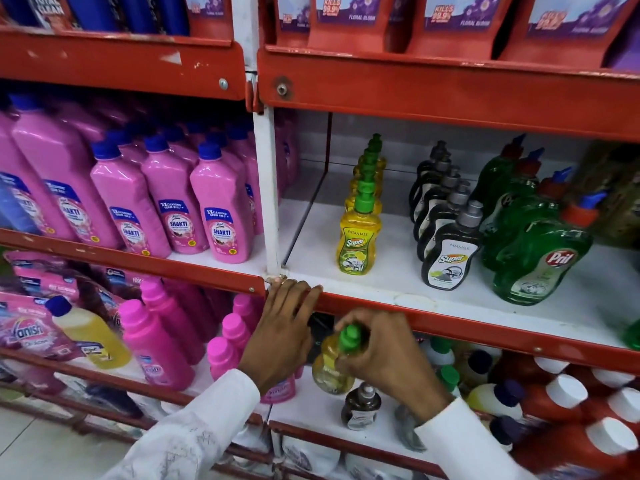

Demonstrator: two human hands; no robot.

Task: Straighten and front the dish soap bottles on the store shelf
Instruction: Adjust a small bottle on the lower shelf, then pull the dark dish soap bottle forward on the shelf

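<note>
Three files of dish soap already stand fronted on the white shelf (381, 289). One yellow Patanjali bottle (330, 368) remains below it, clasped in the right hand (384, 355). The left hand (284, 327) rests on the red shelf edge (450, 323), fingers loosely curled, empty.

Left sleeve (194, 434): long, white, cuffed at wrist, faint grey scribble-like marks on fabric. Right sleeve (464, 441): long, white, plain cuff. Left hand (280, 334), right hand (384, 355): bare, ungloved.
</note>
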